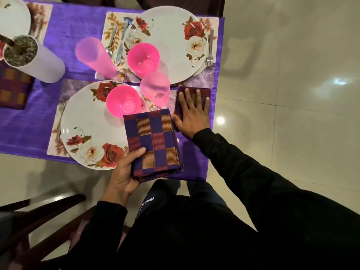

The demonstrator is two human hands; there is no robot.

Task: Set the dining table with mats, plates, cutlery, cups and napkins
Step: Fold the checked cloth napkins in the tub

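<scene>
My left hand [124,172] grips a stack of folded checked napkins [153,141] above the table's near edge. My right hand [191,112] lies flat, fingers straight, pressing a folded napkin [204,93] onto the purple cloth [81,18] at the table's right end. Two floral plates [171,47] [85,125] sit on mats, each carrying a pink bowl [143,58] [123,103]. A pink cup [155,88] stands between the plates and another pink cup [93,55] stands left of the far plate. A fork [210,49], a fork [60,117], a knife [120,45] and a spoon lie beside the plates.
A white vase [39,61] stands at the left, with another folded napkin [13,88] beside it and a third plate [11,16] at the far left corner. Dark chairs [39,221] stand at the lower left. Glossy tiled floor lies to the right.
</scene>
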